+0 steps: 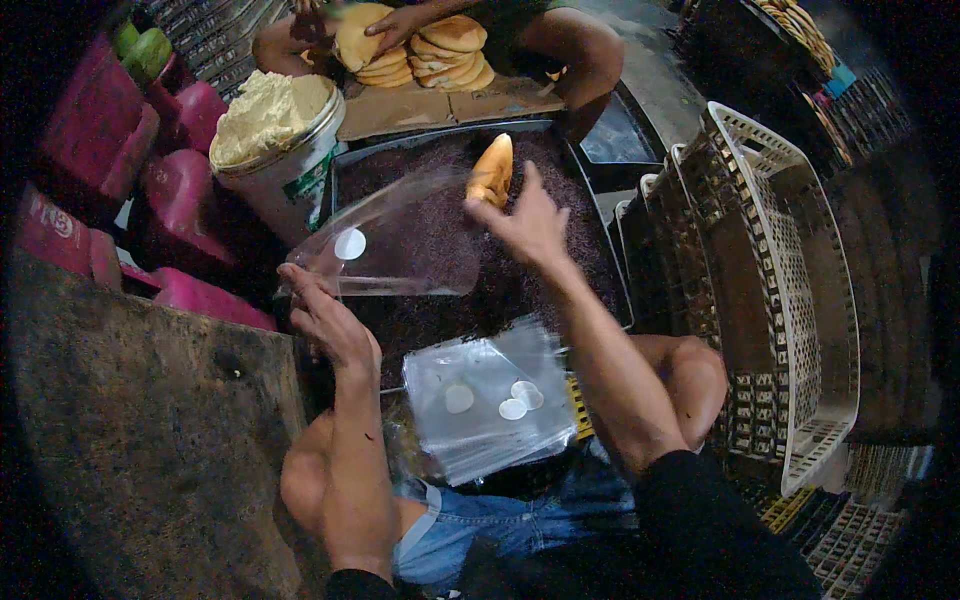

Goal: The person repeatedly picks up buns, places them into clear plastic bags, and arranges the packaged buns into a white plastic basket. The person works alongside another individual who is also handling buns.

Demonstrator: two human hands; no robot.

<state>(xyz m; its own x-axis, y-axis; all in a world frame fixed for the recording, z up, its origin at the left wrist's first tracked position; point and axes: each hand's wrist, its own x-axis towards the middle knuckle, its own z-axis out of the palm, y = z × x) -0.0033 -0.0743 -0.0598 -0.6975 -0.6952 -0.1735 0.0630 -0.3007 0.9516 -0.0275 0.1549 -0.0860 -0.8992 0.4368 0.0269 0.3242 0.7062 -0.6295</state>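
Observation:
My left hand (330, 319) grips the near left end of a clear plastic bag (420, 247), which bears a round white spot (350, 244). To the right, my right hand (529, 221) is blurred, with its fingers spread. A golden-brown bread (493, 171) stands on edge by the bag's far right end. My thumb overlaps the bread's lower end, while a gap shows between it and my index finger. Beneath lies a dark tray (600, 217) of purplish-brown, crumbly stuff (405, 180). A stack of clear plastic bags (480, 420) with round white spots lies before my lap.
Across the tray, another person's hand (397, 26) holds bread over stacked flat breads (450, 52) on cardboard (450, 105). A bucket (300, 180) heaped with pale yellow paste (270, 112) and pink containers (184, 202) stand left. A wooden board (165, 420) is near left; plastic crates (795, 300) stand right.

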